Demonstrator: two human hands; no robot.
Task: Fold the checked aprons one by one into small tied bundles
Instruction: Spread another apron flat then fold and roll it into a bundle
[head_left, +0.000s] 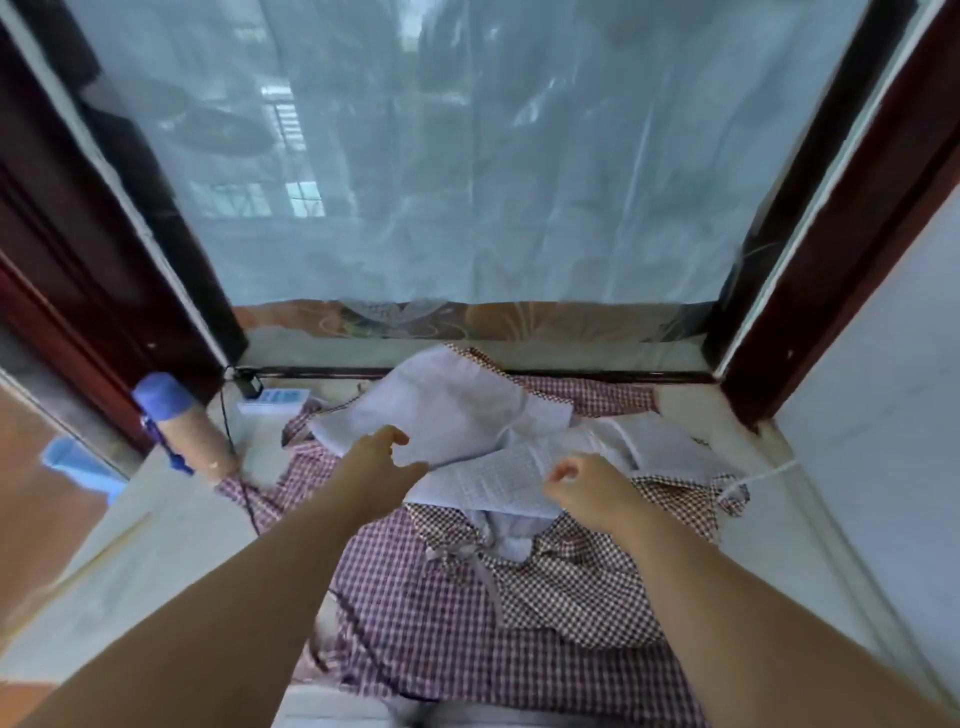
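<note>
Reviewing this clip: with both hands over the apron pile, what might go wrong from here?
1. A black cable crosses the left side of the checked aprons; lifting one might drag it and its black plug.
2. The purple-capped bottle stands at the pile's left edge and might get knocked.
3. The aprons overlap, so the left hand may pull up more than one.

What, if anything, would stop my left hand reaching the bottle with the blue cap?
Probably nothing, so likely yes. The left hand hovers open over the pale apron; the bottle sits to its left, with only flat checked cloth and a thin black cable between.
</note>
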